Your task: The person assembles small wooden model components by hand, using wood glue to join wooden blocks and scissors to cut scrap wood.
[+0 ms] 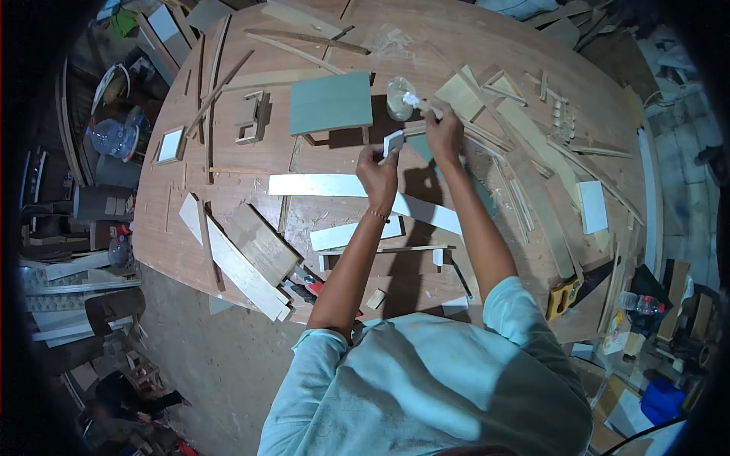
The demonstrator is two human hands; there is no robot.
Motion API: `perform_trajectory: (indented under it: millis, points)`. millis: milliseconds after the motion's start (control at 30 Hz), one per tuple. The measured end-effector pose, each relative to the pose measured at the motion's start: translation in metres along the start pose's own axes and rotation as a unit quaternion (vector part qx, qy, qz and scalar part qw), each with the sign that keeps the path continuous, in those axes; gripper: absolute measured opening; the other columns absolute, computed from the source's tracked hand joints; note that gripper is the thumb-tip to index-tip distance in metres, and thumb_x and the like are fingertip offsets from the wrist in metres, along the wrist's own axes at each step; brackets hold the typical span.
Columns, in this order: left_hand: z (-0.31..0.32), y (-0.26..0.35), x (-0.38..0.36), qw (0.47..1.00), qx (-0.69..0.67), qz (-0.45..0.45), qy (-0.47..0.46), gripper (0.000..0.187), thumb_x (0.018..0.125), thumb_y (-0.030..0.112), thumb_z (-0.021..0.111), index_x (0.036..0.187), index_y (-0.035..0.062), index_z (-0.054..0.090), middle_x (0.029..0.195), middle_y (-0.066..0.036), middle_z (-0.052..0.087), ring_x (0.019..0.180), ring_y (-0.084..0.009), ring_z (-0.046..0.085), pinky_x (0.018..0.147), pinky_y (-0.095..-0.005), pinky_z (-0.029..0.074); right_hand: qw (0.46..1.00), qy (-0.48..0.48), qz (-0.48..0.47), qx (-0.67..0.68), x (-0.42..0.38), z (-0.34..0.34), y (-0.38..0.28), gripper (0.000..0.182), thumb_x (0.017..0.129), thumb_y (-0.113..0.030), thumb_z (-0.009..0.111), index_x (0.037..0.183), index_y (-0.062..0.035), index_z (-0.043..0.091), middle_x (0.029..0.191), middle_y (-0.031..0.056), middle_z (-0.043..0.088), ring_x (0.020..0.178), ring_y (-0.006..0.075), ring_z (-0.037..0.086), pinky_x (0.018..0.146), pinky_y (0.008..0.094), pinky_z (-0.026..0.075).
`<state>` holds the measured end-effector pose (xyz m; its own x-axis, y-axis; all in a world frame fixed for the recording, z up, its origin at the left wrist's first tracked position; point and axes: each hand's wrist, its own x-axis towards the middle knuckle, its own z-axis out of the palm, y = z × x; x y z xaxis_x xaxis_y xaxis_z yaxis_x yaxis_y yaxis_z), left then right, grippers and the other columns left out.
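Between the fingertips of my left hand (377, 172) is a small white wooden block (393, 142), held upright above the workbench. My right hand (444, 135) pinches a small stick (427, 108) whose tip carries a white, glue-like blob (411, 99). That tip overlaps the right side of a clear round container (398, 105) with whitish contents. Left of the container stands a small wooden piece with a green top (331, 102). Long white strips (319, 185) lie on the bench under my wrists.
Loose slats and boards (242, 257) cover much of the round workbench (255, 163). Near its front edge lie a red-and-black tool (308, 290) and a yellow-handled tool (562, 298). Another person (125, 406) is low at the bottom left, beyond the bench.
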<state>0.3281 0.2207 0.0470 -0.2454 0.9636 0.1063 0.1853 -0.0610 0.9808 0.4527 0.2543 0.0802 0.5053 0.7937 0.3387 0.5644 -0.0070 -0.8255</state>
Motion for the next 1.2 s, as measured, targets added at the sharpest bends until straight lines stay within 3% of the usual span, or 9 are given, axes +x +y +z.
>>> perform_trajectory:
  millis: [233,500,633,700,800,900,1033,1067,1200]
  points:
    - [0.034,0.003,0.032,0.998,0.047,0.032,0.020,0.016,0.060,0.004,0.066,0.068,-0.0034,0.054,0.063,-0.015,0.055,0.058,-0.0240,0.054,0.055,-0.0315,0.042,0.992,-0.050,-0.018,-0.114,0.039,0.036,0.014,0.020,0.071,-0.016,0.055,0.086,-0.0035,0.055,0.076,0.0191,0.058,0.073,0.0350,0.056,0.066,0.0410,0.042]
    - [0.039,0.000,0.035,0.998,0.051,0.013,0.021,0.014,0.059,0.004,0.065,0.065,-0.0030,0.054,0.063,-0.016,0.055,0.058,-0.0250,0.054,0.055,-0.0319,0.042,0.986,-0.105,0.000,-0.127,0.062,0.044,0.018,0.040,0.071,-0.030,0.057,0.098,-0.0013,0.048,0.071,0.0231,0.057,0.073,0.0363,0.056,0.067,0.0409,0.043]
    - [0.019,-0.006,0.028,0.995,0.065,0.076,0.020,0.019,0.064,0.012,0.064,0.068,-0.0035,0.054,0.065,-0.014,0.058,0.057,-0.0169,0.053,0.056,-0.0295,0.042,0.989,-0.085,0.006,-0.123,0.046,0.021,0.018,0.039,0.070,-0.031,0.059,0.095,-0.0012,0.052,0.066,0.0175,0.059,0.068,0.0341,0.057,0.063,0.0403,0.044]
    - [-0.003,0.014,0.016,0.992,0.111,0.064,-0.002,0.018,0.065,0.011,0.063,0.068,-0.0040,0.054,0.063,-0.011,0.057,0.058,-0.0140,0.051,0.054,-0.0285,0.041,0.997,0.009,-0.071,-0.021,0.019,0.007,0.019,0.030,0.072,-0.025,0.062,0.077,0.0033,0.058,0.057,0.0117,0.057,0.052,0.0168,0.055,0.053,0.0287,0.043]
    - [-0.033,0.017,-0.012,0.995,0.074,0.060,0.009,0.020,0.065,0.011,0.064,0.071,-0.0048,0.054,0.063,-0.012,0.056,0.058,-0.0132,0.051,0.054,-0.0267,0.042,0.990,0.024,-0.060,0.124,-0.034,-0.026,-0.009,0.019,0.070,-0.020,0.061,0.069,-0.0019,0.057,0.062,0.0109,0.058,0.056,0.0243,0.057,0.054,0.0304,0.044]
    - [-0.074,0.036,-0.055,0.988,0.125,0.085,-0.024,0.021,0.064,0.010,0.066,0.071,-0.0050,0.053,0.064,-0.012,0.057,0.059,-0.0121,0.052,0.056,-0.0249,0.043,0.998,-0.029,-0.028,0.043,-0.112,-0.063,-0.046,0.015,0.071,-0.014,0.061,0.066,-0.0014,0.055,0.059,0.0093,0.057,0.053,0.0179,0.056,0.049,0.0289,0.043]
    - [-0.120,0.024,-0.123,0.981,0.185,0.046,-0.047,0.019,0.065,0.009,0.065,0.071,-0.0043,0.052,0.066,-0.013,0.056,0.062,-0.0142,0.053,0.054,-0.0267,0.044,0.983,-0.162,-0.066,0.063,-0.210,-0.081,-0.051,0.008,0.070,-0.008,0.059,0.072,-0.0044,0.053,0.065,0.0095,0.055,0.058,0.0259,0.056,0.050,0.0323,0.043]
    - [-0.125,0.022,-0.139,0.994,0.094,0.043,-0.036,0.020,0.065,0.009,0.064,0.070,-0.0038,0.049,0.064,-0.016,0.052,0.059,-0.0272,0.054,0.053,-0.0326,0.044,0.976,-0.188,-0.101,0.046,-0.232,-0.078,-0.038,0.012,0.067,-0.007,0.061,0.073,-0.0043,0.051,0.066,0.0105,0.054,0.059,0.0273,0.055,0.050,0.0338,0.043]
    - [-0.150,-0.007,-0.182,0.980,0.189,0.002,-0.059,0.022,0.064,0.010,0.064,0.068,-0.0030,0.047,0.064,-0.016,0.052,0.060,-0.0269,0.054,0.052,-0.0339,0.043,0.962,-0.232,-0.136,0.041,-0.285,-0.070,-0.013,0.015,0.065,-0.004,0.060,0.075,-0.0037,0.049,0.067,0.0114,0.051,0.058,0.0291,0.054,0.049,0.0365,0.043]
